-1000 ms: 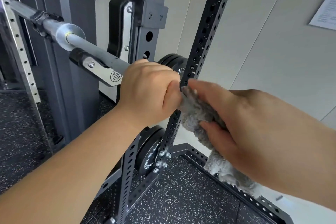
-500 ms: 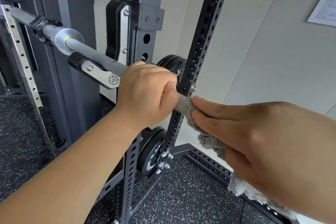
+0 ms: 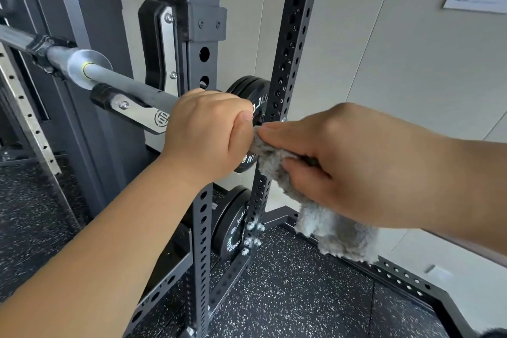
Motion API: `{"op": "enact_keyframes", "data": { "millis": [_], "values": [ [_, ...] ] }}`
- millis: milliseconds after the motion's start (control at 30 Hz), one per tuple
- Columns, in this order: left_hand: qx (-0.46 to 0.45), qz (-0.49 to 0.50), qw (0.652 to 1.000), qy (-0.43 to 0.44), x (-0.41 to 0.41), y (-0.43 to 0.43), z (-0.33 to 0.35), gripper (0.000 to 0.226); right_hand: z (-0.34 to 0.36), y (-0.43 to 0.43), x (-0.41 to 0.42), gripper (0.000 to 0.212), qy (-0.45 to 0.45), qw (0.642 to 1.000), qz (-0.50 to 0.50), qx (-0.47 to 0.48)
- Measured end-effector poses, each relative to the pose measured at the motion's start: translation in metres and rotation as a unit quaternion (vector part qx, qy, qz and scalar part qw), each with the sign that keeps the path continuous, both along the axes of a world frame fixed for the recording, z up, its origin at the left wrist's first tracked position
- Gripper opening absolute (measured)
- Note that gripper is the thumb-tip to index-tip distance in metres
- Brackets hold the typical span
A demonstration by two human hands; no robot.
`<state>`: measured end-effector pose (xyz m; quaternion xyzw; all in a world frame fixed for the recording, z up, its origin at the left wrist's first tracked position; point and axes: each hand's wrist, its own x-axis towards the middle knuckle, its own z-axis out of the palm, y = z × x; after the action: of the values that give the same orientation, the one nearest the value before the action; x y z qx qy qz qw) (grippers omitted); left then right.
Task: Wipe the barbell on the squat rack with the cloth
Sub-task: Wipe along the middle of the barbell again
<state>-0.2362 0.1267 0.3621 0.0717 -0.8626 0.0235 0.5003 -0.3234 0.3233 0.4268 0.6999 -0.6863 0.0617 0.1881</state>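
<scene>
A grey steel barbell [image 3: 129,85] lies across the squat rack, its sleeve running from the silver collar at the left toward me. My left hand [image 3: 205,132] grips the sleeve near its end, fingers curled round it. My right hand [image 3: 337,164] holds a fluffy grey cloth [image 3: 332,228] wrapped over the tip of the sleeve, right against my left thumb. The loose part of the cloth hangs down below my right hand. The sleeve's end is hidden under hands and cloth.
A black perforated upright [image 3: 288,63] stands just behind my hands. Black weight plates [image 3: 247,88] sit on storage pegs behind it, more of them lower down. The J-hook [image 3: 131,107] carries the bar. Speckled rubber floor [image 3: 288,296] below, a light wall to the right.
My right hand slid the cloth out along the sleeve away from my left hand, then back in against it. My left hand kept its grip on the bar.
</scene>
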Motion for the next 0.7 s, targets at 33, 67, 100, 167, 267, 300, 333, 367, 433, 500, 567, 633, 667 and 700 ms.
{"op": "enact_keyframes", "data": {
  "millis": [33,67,100,167,267,300,333,367,433,500,567,633,667,700],
  "values": [
    [0.002,0.006,1.000,-0.007,0.001,0.000,0.001,0.036,0.008,0.006,0.002,0.034,0.001,0.999,-0.017,0.029],
    [0.003,0.011,1.000,-0.014,0.001,0.001,0.002,0.035,0.014,0.011,0.003,0.041,0.006,0.999,-0.015,0.039],
    [0.007,0.012,1.000,-0.023,0.002,0.002,0.003,0.034,0.015,0.018,0.004,0.045,0.016,0.999,-0.013,0.046],
    [0.019,0.003,0.999,-0.050,0.005,0.002,0.005,0.035,0.012,0.027,0.000,0.047,-0.009,0.999,0.005,0.052],
    [0.036,0.037,0.991,-0.121,0.007,-0.002,0.017,0.056,0.013,0.018,-0.010,0.042,-0.106,0.991,0.044,0.065],
    [0.037,0.050,0.987,-0.147,0.008,-0.005,0.022,0.063,0.015,0.012,-0.013,0.040,-0.141,0.987,0.031,0.068],
    [0.040,0.057,0.983,-0.170,0.008,-0.008,0.027,0.067,0.017,0.008,-0.014,0.040,-0.181,0.980,0.011,0.082],
    [0.043,0.065,0.979,-0.187,0.009,-0.010,0.030,0.067,0.017,0.007,-0.015,0.040,-0.211,0.973,0.001,0.094],
    [0.041,0.085,0.979,-0.182,0.008,-0.013,0.025,0.062,0.017,0.012,-0.018,0.042,-0.251,0.961,-0.004,0.120],
    [0.027,0.090,0.988,-0.126,0.006,-0.014,0.016,0.056,0.019,0.022,-0.019,0.044,-0.317,0.937,-0.017,0.147],
    [0.007,0.081,0.993,-0.081,0.005,-0.014,0.009,0.049,0.018,0.027,-0.019,0.043,-0.347,0.926,-0.033,0.141],
    [-0.013,0.059,0.998,-0.029,0.003,-0.015,0.004,0.038,0.013,0.026,-0.015,0.046,-0.270,0.955,-0.009,0.121],
    [-0.021,0.044,0.999,0.001,0.002,-0.015,0.003,0.032,0.012,0.024,-0.010,0.050,-0.220,0.969,0.007,0.110],
    [-0.029,0.025,0.999,0.030,0.000,-0.014,0.001,0.028,0.011,0.021,-0.006,0.053,-0.189,0.976,0.020,0.105]
  ]
}}
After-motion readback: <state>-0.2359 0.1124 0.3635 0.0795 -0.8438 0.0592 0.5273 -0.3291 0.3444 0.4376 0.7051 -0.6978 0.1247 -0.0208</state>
